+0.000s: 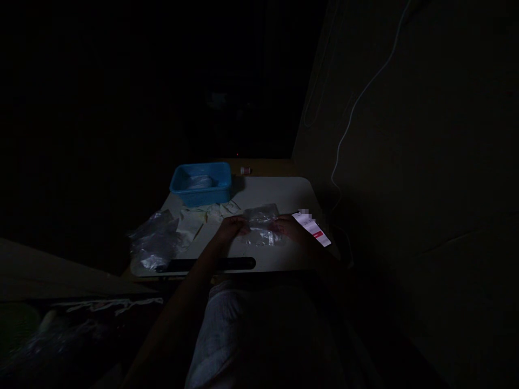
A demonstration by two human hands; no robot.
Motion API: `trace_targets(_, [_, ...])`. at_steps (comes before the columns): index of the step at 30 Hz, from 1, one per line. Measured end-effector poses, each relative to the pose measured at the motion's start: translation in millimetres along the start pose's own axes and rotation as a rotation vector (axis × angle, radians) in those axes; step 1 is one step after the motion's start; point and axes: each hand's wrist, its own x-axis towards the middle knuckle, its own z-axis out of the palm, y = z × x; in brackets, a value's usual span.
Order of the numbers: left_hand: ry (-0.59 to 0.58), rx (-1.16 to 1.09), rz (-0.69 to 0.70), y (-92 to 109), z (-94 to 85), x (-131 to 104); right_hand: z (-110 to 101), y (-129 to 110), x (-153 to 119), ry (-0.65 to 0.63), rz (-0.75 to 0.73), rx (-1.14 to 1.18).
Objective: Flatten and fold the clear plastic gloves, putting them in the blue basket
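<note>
A clear plastic bag point(260, 217) lies spread over the white table point(279, 189), between my two hands. My left hand point(233, 227) pinches its left edge, fingers closed. On the opposite edge, my right hand point(284, 226) also has its fingers closed on the plastic. The dim light hides the finger details. Just right of my right hand is a phone point(313, 229) with a lit screen. Crumpled pale sheets point(194, 220) lie to the left of my left hand.
At the table's back left stands a blue plastic basin point(208, 195) with clear plastic inside. Crumpled clear plastic point(156, 240) covers the left edge. A small red-and-white container point(245, 170) sits behind the table. A white cable point(348, 124) hangs along the right wall.
</note>
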Motion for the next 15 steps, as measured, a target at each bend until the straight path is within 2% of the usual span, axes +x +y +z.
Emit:
trace_targets(10, [-0.060,0.036,0.009,-2.6,-8.5,1.1,-1.4,-0.3,-3.8,-0.028,-0.010,0.033])
trace_targets(15, [-0.073,0.043,0.036,-5.3,-10.3,3.9,-2.6,6.1,1.0,0.014,-0.013,-0.075])
